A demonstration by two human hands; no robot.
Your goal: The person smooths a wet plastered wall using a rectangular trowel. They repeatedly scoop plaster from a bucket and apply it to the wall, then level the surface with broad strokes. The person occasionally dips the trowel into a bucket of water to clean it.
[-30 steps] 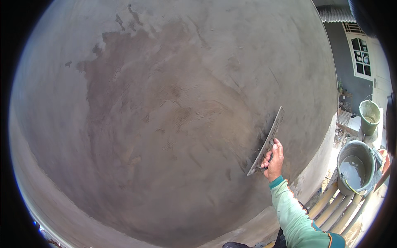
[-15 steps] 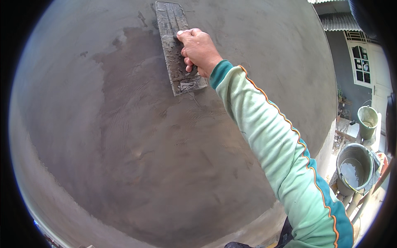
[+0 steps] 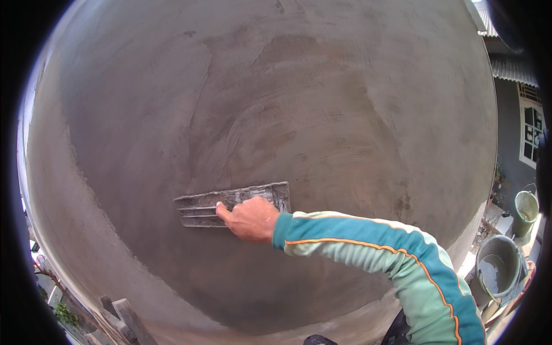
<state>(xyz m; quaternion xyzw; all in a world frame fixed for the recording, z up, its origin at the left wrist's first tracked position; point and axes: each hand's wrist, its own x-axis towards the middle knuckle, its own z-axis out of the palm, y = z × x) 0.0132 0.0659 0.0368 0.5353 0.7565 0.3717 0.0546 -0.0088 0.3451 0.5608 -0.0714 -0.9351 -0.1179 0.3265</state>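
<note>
My right hand [image 3: 253, 218] is closed round the handle of a plastering float [image 3: 198, 202], a long flat rectangular tool caked with grey mortar. The float lies roughly level, its blade against the wet plaster on the wall [image 3: 276, 126]. Its handle is hidden under my fingers. Darker, wetter plaster with curved sweep marks spreads above and around the tool. A paler band of wall runs along the left and bottom edges. My right arm, in a pale green and teal sleeve, reaches in from the lower right. My left hand is out of sight.
At the right stand a large bucket [image 3: 495, 267] with greyish liquid and a smaller bucket [image 3: 525, 211] behind it. Beyond them is a grey house wall with a white-framed window [image 3: 532, 135]. Wooden boards [image 3: 132, 322] and a green plant [image 3: 67, 314] show at the lower left.
My right hand has swept the float down and to the left across the plaster. The float has turned from nearly upright to nearly level. The view has shifted, showing more at the lower left.
</note>
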